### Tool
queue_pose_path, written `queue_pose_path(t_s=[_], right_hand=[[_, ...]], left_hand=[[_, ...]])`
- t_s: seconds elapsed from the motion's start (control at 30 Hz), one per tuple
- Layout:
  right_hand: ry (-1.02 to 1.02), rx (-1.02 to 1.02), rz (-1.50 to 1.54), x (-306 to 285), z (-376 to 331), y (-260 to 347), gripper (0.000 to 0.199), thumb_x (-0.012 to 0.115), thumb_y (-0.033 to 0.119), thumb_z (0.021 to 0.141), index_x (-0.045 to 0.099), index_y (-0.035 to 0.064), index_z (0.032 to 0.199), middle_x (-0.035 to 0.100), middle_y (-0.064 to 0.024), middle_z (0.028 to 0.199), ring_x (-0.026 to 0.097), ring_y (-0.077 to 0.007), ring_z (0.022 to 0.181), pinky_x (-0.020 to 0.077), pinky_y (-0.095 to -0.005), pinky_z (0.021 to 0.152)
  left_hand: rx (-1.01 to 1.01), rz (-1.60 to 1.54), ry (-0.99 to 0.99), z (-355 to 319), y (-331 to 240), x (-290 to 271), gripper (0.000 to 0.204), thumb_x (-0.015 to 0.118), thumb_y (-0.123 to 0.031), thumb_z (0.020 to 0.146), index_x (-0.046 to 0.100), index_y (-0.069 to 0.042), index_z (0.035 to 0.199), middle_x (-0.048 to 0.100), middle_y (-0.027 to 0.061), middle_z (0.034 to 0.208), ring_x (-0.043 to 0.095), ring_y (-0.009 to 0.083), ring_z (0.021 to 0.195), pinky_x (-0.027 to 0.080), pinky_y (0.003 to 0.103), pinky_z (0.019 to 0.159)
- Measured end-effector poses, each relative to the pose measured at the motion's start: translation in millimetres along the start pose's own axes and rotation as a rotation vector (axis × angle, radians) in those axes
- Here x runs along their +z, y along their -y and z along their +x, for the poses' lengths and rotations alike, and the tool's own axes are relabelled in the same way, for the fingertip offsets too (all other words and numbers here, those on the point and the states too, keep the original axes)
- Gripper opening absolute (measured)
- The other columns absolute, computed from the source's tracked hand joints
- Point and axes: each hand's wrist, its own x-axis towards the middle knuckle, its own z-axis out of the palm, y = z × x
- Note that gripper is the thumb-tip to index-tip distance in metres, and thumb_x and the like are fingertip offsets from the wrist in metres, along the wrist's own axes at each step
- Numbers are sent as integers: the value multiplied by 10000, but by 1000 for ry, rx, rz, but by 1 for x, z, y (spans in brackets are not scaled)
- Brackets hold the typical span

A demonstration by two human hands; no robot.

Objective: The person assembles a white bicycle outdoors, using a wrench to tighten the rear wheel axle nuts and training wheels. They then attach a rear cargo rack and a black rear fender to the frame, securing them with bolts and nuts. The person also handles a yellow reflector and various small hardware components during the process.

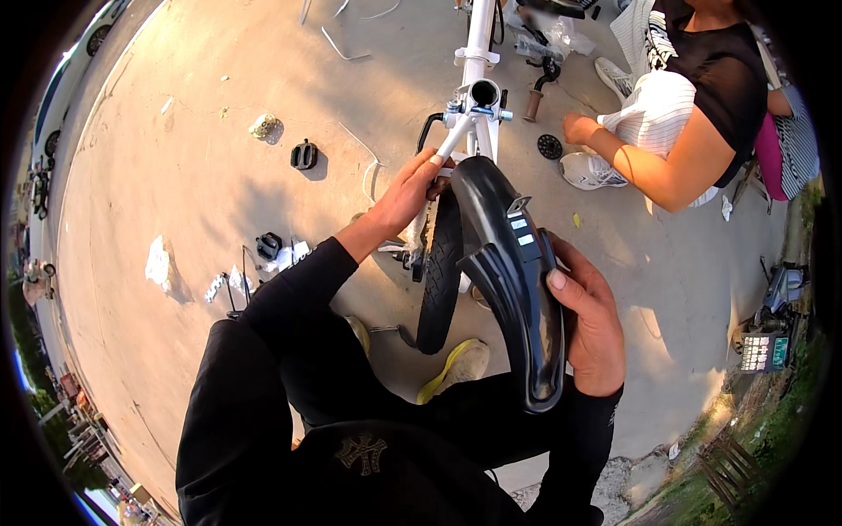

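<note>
A white bicycle frame (474, 61) stands in front of me, its open seat tube pointing up at me. My left hand (406, 195) is closed around the frame's rear stay, just above the black rear tyre (441, 280); some of its fingertips are hidden. In my right hand (589, 317) is a glossy black mudguard (504, 272), gripped along its right edge with the thumb on top. The mudguard has a small metal bracket and pale stickers. Its far end reaches in beside the tyre near the frame; I cannot tell whether they touch.
Two black pedals (303, 155) (268, 245) lie on the concrete to the left, with plastic scraps (159, 263) and cut ties (344, 46). At the right a person (693, 114) crouches close to the frame, near a handlebar grip (533, 104) and a round black part (549, 146).
</note>
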Motion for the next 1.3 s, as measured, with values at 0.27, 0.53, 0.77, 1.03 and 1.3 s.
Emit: queue_pose_path(t_s=[0.27, 0.53, 0.77, 1.03, 1.3], right_hand=[[-99, 185, 97, 3, 33, -45, 422, 635, 199, 989, 550, -88, 1285, 686, -122, 1104, 687, -177, 949, 558, -298, 833], [-193, 71, 95, 23, 71, -71, 507, 676, 261, 968, 511, -118, 1262, 664, -152, 1079, 674, -183, 902, 566, -324, 768], [-357, -50, 60, 34, 91, -98, 392, 658, 223, 981, 565, -86, 1204, 672, -116, 1053, 666, -167, 889, 552, -307, 784], [-324, -15, 106, 26, 91, -103, 330, 632, 222, 992, 574, -48, 1174, 669, -91, 1021, 656, -155, 863, 546, -304, 760], [-362, -19, -12, 36, 88, -101, 453, 637, 295, 981, 523, -60, 1238, 649, -100, 1004, 648, -160, 859, 541, -304, 753]], left_hand=[[-46, 66, -24, -4, -11, 4, 382, 430, -321, 1083, 619, -66, 1296, 614, -7, 1128, 498, 117, 974, 419, 287, 891], [-41, 8, -10, -1, -10, 4, 392, 504, -269, 1058, 592, -48, 1369, 624, 32, 1220, 528, 130, 1047, 402, 304, 995], [-40, 200, 33, 3, -21, 1, 427, 596, -236, 969, 613, 26, 1305, 649, 105, 1220, 548, 178, 1185, 369, 327, 1059], [-12, 267, 1, 1, -23, 9, 387, 731, -155, 869, 641, 43, 1190, 675, 96, 1072, 615, 158, 998, 458, 313, 911], [64, 351, -84, 2, -18, 9, 345, 758, -139, 838, 651, 43, 1111, 680, 90, 946, 623, 139, 857, 507, 304, 788]])
